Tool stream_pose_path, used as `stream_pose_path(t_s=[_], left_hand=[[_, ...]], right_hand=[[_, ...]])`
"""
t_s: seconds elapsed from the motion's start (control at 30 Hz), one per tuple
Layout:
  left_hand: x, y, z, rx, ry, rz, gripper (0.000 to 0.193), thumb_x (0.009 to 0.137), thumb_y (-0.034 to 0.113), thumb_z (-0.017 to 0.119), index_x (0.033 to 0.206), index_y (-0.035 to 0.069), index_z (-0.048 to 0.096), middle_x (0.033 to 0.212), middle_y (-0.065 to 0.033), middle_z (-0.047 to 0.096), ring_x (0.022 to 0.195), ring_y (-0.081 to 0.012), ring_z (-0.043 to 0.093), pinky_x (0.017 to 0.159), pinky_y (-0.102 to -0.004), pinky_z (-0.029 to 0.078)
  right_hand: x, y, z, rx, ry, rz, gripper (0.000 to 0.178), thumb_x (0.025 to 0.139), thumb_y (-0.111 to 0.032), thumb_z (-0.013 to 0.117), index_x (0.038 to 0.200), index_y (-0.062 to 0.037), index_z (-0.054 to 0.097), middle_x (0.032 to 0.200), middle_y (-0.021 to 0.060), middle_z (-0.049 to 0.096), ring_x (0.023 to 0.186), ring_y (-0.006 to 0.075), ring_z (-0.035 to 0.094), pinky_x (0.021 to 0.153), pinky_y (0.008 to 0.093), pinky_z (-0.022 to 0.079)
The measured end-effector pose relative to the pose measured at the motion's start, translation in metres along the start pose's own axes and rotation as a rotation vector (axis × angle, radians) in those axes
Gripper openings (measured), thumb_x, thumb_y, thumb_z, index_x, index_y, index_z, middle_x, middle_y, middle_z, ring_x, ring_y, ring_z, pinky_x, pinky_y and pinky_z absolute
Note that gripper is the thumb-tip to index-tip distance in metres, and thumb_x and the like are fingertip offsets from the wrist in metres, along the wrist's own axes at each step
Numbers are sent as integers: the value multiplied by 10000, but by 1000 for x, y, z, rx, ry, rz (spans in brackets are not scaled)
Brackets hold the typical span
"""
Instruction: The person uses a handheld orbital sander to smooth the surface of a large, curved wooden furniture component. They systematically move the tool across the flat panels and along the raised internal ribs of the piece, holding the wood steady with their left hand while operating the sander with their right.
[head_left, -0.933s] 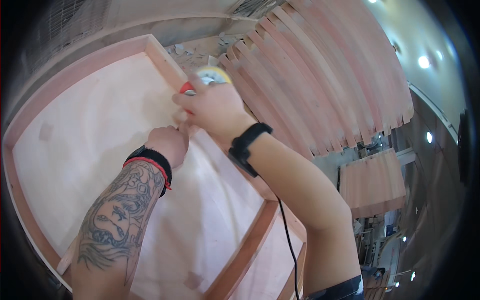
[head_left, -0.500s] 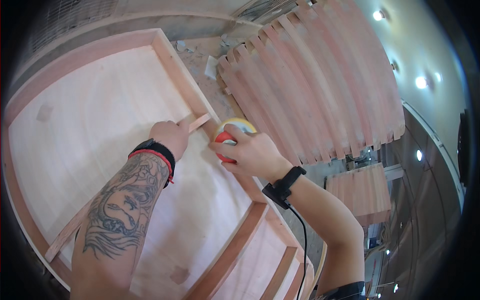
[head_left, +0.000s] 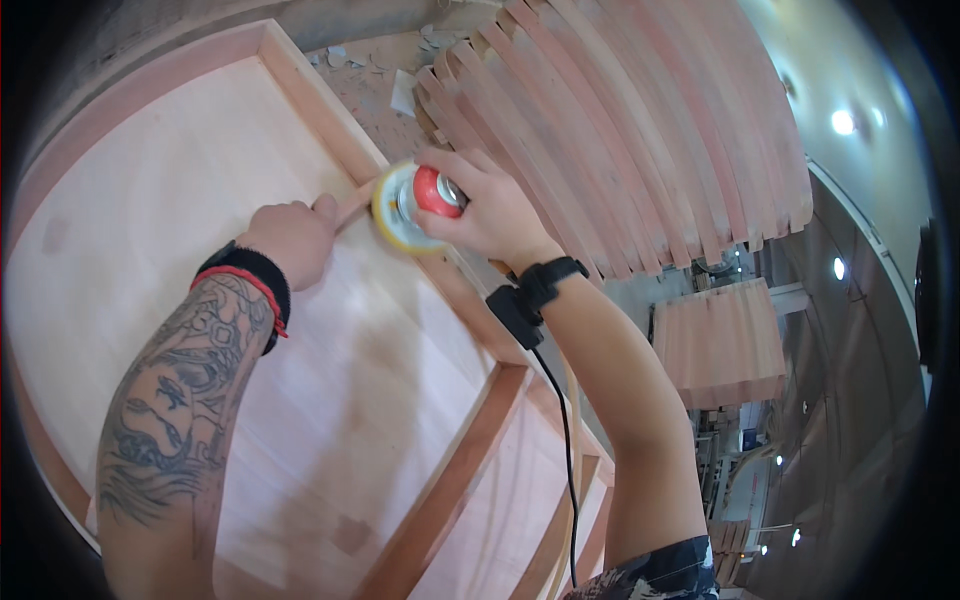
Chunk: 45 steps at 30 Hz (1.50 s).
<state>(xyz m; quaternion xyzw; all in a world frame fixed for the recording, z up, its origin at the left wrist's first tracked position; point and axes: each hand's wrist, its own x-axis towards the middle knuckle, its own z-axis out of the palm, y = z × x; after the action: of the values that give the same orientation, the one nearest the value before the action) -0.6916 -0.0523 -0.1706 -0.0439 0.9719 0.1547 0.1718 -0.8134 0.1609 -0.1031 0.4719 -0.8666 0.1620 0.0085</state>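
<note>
My left hand (head_left: 288, 242) is closed around a narrow wooden strip (head_left: 354, 207), holding it over the pale panel of a large shallow wooden frame (head_left: 318, 108). Most of the strip is hidden behind my hand and forearm. My right hand (head_left: 492, 208) grips a round disc sander (head_left: 440, 192) with a red body and a yellow-edged disc. The disc is tilted on edge above the frame's right-hand rail, close by the strip's far end. Whether disc and strip touch, I cannot tell.
Crosspieces (head_left: 450, 480) divide the frame's near part. A large stack of curved wooden slats (head_left: 620, 130) stands beyond the right rail, with a smaller wood stack (head_left: 718, 345) farther off. A black cable (head_left: 567, 440) hangs from my right wrist. Scraps (head_left: 350, 62) litter the floor.
In the picture, both hands have moved up and left, with the strip and sander. The sander has turned so more of its disc faces left. The view has shifted too.
</note>
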Motion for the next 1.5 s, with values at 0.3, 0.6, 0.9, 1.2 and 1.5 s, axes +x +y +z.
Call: stream_pose_path(t_s=[0.3,0.6,0.9,1.2,1.5], left_hand=[[4,0,2,50,-42,-24,402,922,79,617,1294,35,470,1180,-201,684,1119,-343,695,931,-446,573],[5,-2,7,28,-17,-8,397,897,47,618,1257,-8,460,1125,-234,675,1041,-388,705,903,-472,575],[-4,-6,0,15,5,-4,353,912,60,605,1232,-2,470,1087,-227,685,1019,-397,706,877,-479,576],[-2,-2,-5,18,-49,7,392,937,108,602,1291,-1,472,1164,-210,699,1096,-366,701,937,-456,567],[1,-5,-5,36,-73,5,418,933,85,595,1314,-13,455,1131,-223,708,1059,-366,712,905,-455,573]], right_hand=[[-116,-5,-37,-357,-95,-74,493,784,-406,799,1254,-294,697,1291,180,592,827,359,722,735,417,628],[-219,6,-59,-413,-106,-33,452,763,-320,835,1200,-339,722,1283,188,566,759,298,718,688,386,640],[-124,-28,-21,-571,-24,-342,365,850,-352,769,1205,-394,696,1250,174,573,731,235,710,599,346,614],[-17,-25,-2,-441,11,-192,304,909,-415,724,1209,-362,723,1295,185,582,790,317,733,654,381,640],[-73,-41,-3,-611,-141,-421,449,891,-428,716,1327,-398,614,1206,146,570,697,238,690,569,335,585]])
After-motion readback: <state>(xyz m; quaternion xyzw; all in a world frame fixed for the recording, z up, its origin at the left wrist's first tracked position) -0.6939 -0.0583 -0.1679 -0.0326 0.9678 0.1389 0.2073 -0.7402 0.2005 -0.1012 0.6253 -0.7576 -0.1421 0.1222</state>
